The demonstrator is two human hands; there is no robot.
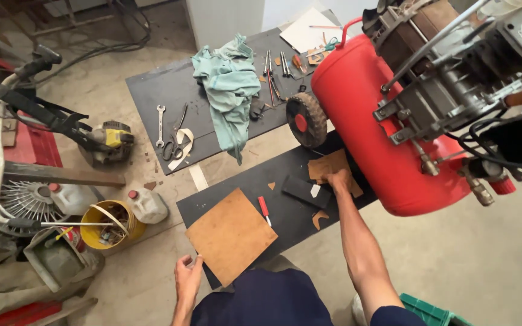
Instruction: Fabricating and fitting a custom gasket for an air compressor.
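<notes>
The right hand (338,179) is reaching out over the dark mat (285,217) on the floor and pressing down on a small cut piece of brown sheet (330,166) just beside the red compressor tank (370,121); its fingers are curled down onto the piece, though whether they are actually pinching it I cannot tell. The left hand (186,279) is resting low at the near corner of the big brown square sheet (231,235), fingers loosely open and just touching its edge. Between the two hands a red-handled knife (263,209) is lying on the mat, with a dark block (305,191) and brown offcuts (319,218) close by. Farther off, a second dark mat (170,90) is carrying a teal rag (229,84), a spanner (161,124) and scissors (176,142). This is looking like the sorting-and-fitting stage of cutting shapes from sheet: a small piece is being handled beside the tank. A next move would call for a firm pinch on that thin, flat piece, peeling up an edge first, since it is lying flush on the mat.
</notes>
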